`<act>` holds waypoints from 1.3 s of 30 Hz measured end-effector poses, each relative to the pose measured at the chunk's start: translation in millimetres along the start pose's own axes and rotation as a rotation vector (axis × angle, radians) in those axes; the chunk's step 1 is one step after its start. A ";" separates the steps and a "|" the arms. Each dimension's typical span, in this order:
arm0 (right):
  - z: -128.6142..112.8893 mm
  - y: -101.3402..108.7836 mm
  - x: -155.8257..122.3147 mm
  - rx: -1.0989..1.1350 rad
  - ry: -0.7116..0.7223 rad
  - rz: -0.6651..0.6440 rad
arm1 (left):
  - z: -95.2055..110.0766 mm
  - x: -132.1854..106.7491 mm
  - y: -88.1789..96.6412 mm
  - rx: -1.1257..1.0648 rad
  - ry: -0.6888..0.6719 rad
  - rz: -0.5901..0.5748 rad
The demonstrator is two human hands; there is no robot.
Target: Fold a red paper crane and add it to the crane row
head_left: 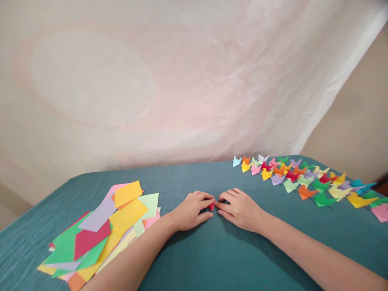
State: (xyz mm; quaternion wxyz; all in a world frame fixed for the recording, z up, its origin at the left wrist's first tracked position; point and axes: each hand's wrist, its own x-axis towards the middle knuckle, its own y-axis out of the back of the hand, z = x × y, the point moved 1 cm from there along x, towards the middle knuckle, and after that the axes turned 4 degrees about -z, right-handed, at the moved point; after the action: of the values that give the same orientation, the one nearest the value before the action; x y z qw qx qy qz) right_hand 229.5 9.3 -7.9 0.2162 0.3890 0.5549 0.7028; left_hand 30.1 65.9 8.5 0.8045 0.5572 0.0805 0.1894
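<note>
A small folded piece of red paper (211, 205) lies on the table at the middle, between my two hands and partly covered by fingers. From the left, my left hand (194, 210) has its fingers closed on the paper's left side, thumb held nearer me. On the other side, my right hand (238, 210) touches the paper's right edge with curled fingertips, its thumb just below. How firmly each hand grips the paper is partly hidden by the fingers.
Loose sheets of coloured paper (127, 216) overlap in a pile at the left. Rows of folded paper birds (306, 192) in many colours stand at the right. A teal cloth (188, 258) covers the table, and a pale hanging sheet (182, 81) is behind it.
</note>
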 end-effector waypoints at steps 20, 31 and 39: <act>0.4 -5.1 -1.2 0.045 -0.125 0.008 | 0.8 -0.9 -1.2 0.099 -0.014 -0.012; -1.0 -6.5 -1.4 0.153 -0.059 0.061 | -5.2 -2.4 0.1 0.040 -0.044 -0.020; -4.0 -6.3 -1.8 0.182 -0.066 0.066 | -10.5 -0.1 -2.2 -0.001 -0.045 -0.039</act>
State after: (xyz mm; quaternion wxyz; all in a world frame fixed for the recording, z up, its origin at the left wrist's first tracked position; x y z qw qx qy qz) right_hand 226.6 7.3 -14.8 0.1745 0.4481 0.5961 0.6430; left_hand 27.0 74.3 2.5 0.8098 0.5594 0.0733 0.1609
